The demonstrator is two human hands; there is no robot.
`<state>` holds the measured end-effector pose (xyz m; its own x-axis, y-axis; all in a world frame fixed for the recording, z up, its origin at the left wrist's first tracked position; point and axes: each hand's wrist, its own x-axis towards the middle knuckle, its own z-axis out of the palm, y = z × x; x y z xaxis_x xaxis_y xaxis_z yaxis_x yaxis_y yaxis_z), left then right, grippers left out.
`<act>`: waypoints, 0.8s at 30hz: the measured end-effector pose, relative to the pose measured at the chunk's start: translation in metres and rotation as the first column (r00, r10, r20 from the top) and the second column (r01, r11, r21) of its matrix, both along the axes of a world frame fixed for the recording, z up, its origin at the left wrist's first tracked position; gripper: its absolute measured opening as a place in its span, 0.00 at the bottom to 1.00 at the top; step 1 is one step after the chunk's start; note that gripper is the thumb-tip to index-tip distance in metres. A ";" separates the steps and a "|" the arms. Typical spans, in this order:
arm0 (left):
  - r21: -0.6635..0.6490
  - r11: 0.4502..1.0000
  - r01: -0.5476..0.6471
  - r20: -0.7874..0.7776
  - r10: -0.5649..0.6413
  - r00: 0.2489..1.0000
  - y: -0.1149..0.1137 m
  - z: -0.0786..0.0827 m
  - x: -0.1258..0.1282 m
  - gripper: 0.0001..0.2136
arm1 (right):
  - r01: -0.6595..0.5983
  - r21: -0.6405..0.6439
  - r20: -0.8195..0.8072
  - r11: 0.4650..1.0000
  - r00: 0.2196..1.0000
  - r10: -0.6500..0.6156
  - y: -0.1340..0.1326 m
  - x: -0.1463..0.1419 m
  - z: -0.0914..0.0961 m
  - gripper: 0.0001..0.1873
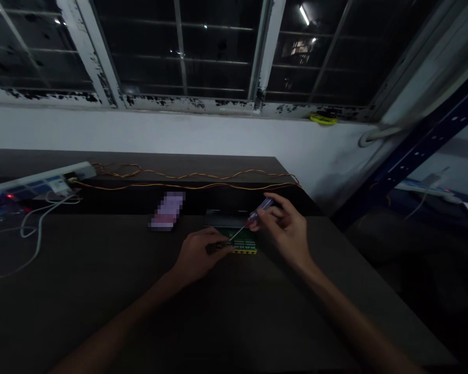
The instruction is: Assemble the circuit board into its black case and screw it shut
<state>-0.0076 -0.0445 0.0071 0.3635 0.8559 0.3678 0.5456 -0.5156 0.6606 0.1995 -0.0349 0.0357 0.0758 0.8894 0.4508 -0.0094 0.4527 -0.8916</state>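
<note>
The right hand [286,231] is clamping a purple-handled, metal-shafted screwdriver [262,206], its tip pointing toward eight o'clock. A green rectangular circuit board with yellow edging [245,244] is lying at the left hand's [198,254] three o'clock, its fingers touching it; whether they're pinching, I cannot tell.

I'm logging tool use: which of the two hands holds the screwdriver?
The right hand: it grips the screwdriver, which slants down toward the green circuit board. The left hand instead covers the board's left end.
</note>
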 end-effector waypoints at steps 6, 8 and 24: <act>0.034 0.999 0.026 0.005 -0.026 1.000 -0.001 0.000 0.002 0.05 | -0.051 -0.029 -0.088 0.998 0.995 0.048 0.001 -0.002 -0.004 0.24; 0.038 0.999 0.023 0.002 -0.023 1.000 -0.001 0.000 0.001 0.05 | -0.042 -0.014 -0.081 0.999 0.996 0.041 0.000 -0.003 -0.004 0.24; 0.207 0.978 0.022 -0.121 0.004 0.993 0.000 -0.008 0.000 0.09 | 0.114 0.276 0.288 0.954 0.937 -0.196 -0.015 -0.009 0.001 0.22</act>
